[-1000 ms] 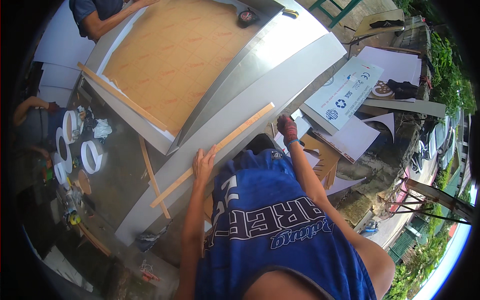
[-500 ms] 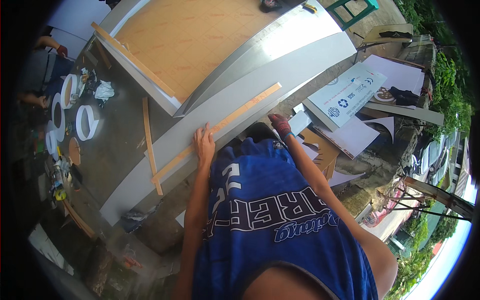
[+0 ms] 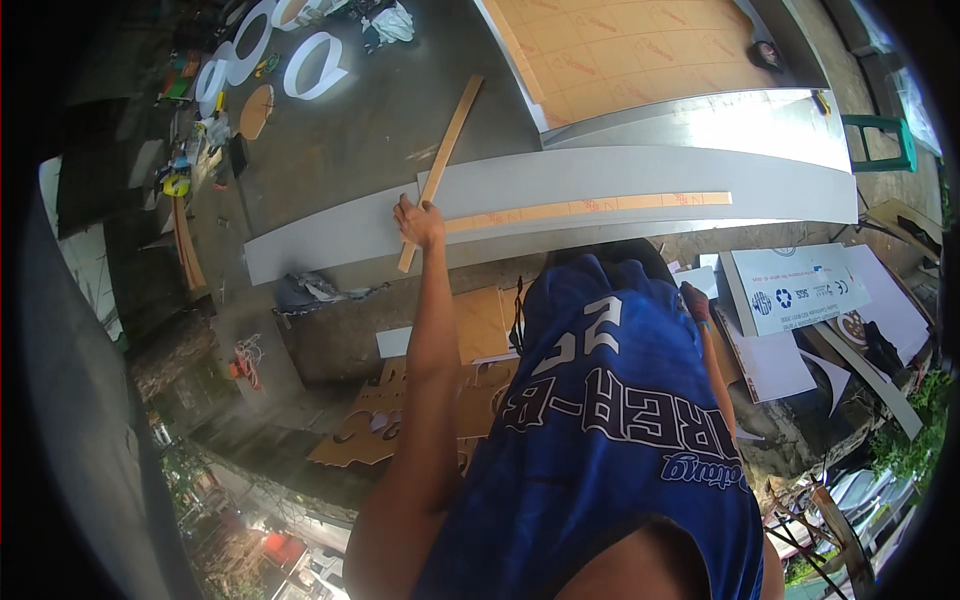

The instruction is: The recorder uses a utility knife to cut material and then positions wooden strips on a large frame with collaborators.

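My left hand [image 3: 418,222] reaches onto a long curved grey sheet [image 3: 330,228], its fingers and thumb closed about a short wooden strip [image 3: 452,140]. That strip lies slantwise across the sheet, its near end passing the front edge. From beside the hand, a longer wooden strip [image 3: 600,203] with reddish handwritten marks runs right along the sheet. My right hand [image 3: 692,300], in a dark red glove, is low beside my blue jersey, close to some white offcuts. Its fingers are largely hidden.
White ring-shaped pieces [image 3: 315,66] and a round brown disc [image 3: 257,112] lie on the dark table. A curved metal-sided frame with a brown-papered panel [image 3: 640,50] stands at the back. Printed boards [image 3: 800,290] are stacked right, with a green stool [image 3: 880,143] behind. Cut-out brown sheets [image 3: 400,405] lie below.
My view has swung left. My left hand has moved left along the long strip to the crossing and closed on the short strip. My right hand stays low at my side.
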`<state>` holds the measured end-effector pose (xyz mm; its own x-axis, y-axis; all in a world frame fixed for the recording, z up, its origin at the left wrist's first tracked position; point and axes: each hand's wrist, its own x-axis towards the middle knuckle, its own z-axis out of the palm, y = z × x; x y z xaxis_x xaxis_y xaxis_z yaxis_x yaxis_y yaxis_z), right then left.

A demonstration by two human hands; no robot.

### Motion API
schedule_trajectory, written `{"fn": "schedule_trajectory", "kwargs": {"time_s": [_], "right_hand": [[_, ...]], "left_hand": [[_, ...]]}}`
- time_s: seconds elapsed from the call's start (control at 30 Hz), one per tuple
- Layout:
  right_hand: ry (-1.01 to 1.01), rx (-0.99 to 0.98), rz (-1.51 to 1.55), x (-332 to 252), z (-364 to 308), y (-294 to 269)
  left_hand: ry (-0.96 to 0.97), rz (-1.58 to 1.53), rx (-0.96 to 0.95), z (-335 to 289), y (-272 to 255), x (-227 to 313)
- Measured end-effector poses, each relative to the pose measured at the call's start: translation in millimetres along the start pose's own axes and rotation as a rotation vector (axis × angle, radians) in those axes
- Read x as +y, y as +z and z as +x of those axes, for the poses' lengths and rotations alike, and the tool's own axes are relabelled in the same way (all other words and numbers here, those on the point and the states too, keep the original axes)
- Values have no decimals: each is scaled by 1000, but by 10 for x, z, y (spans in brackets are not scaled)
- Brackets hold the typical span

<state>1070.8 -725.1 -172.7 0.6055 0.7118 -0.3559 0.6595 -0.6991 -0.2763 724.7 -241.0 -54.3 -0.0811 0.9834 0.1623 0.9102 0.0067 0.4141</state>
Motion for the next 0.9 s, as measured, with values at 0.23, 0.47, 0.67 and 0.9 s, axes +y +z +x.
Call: {"fn": "schedule_trajectory", "kwargs": {"time_s": [0.23, 0.47, 0.67, 0.9], "right_hand": [[578, 137, 475, -722, 580, -994], [640, 162, 440, -1299, 1184, -1409], [820, 42, 402, -1909, 1282, -1737], [983, 189, 544, -1935, 1244, -1762]], "left_hand": [[-73, 123, -199, 5, -168, -516], [525, -16, -215, -415, -263, -166], [580, -67, -529, -705, -219, -150], [590, -211, -703, -781, -257, -180]]}}
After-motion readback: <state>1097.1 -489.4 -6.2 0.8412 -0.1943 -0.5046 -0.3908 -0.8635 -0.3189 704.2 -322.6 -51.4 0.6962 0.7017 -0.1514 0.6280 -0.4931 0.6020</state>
